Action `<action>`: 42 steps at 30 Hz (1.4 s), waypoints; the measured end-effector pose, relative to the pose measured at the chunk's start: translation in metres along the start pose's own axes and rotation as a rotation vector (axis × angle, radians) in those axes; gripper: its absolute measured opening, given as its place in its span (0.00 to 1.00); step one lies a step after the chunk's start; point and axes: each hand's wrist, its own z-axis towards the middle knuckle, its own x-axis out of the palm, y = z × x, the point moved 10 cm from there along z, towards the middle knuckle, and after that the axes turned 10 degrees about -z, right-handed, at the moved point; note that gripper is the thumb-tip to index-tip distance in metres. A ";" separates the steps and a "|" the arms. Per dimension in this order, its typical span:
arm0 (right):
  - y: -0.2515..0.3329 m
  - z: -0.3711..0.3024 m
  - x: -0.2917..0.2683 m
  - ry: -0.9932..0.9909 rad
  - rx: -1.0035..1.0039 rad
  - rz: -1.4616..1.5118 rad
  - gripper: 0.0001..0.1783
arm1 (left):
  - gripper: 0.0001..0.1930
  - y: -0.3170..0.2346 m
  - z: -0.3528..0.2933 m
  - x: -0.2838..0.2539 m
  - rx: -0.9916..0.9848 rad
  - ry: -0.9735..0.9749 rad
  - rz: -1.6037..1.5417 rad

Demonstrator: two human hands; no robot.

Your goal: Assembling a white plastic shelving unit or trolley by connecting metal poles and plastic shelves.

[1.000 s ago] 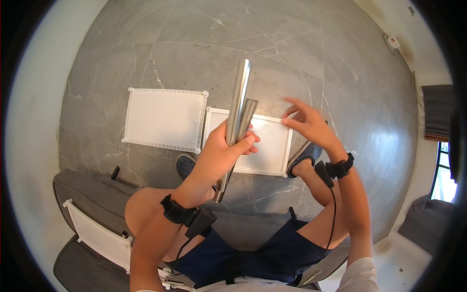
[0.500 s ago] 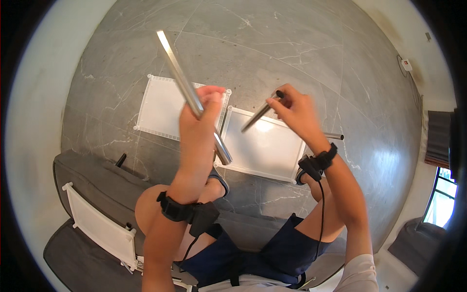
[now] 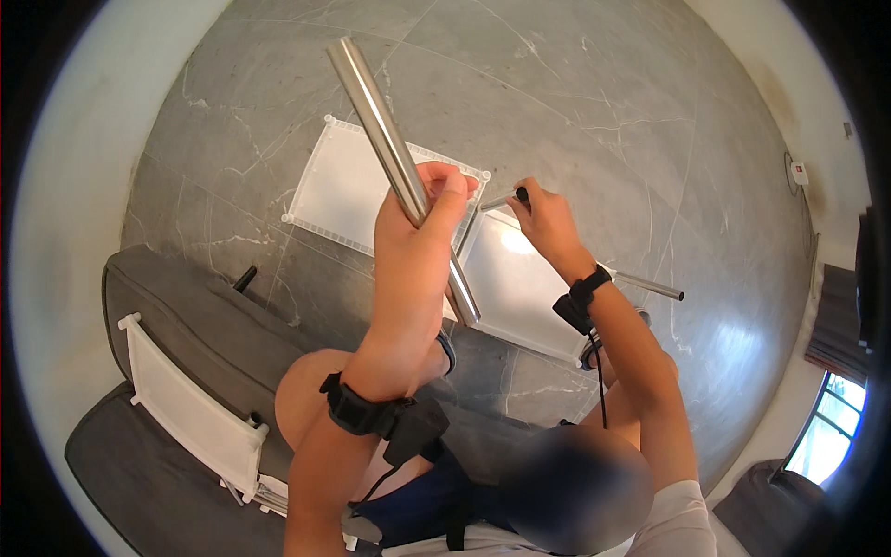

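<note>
The left hand (image 3: 413, 246) grips a long silver metal tube (image 3: 378, 121) above a white rectangular panel (image 3: 339, 181). The right hand (image 3: 549, 225), apart, clasps a black-ended silver metal tube (image 3: 498, 202) above another white panel (image 3: 515, 283).

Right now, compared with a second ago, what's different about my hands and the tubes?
Your right hand, empty then, now holds a metal tube. Your left hand still grips the long metal tube, but its far end has swung to the left. The left white panel and the right white panel still lie side by side on the floor.
</note>
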 end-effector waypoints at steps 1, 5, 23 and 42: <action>0.004 0.003 0.002 0.003 -0.009 -0.006 0.14 | 0.14 -0.001 0.000 -0.002 -0.011 -0.002 -0.004; 0.012 0.011 0.004 0.007 -0.030 -0.018 0.14 | 0.14 -0.004 -0.002 -0.001 -0.064 0.011 -0.009; -0.016 -0.082 -0.181 -0.093 0.114 1.167 0.24 | 0.11 0.109 -0.041 0.105 -0.097 0.504 0.553; -0.198 -0.331 -0.107 0.578 0.235 -0.213 0.11 | 0.20 0.257 -0.108 0.178 0.190 1.081 1.448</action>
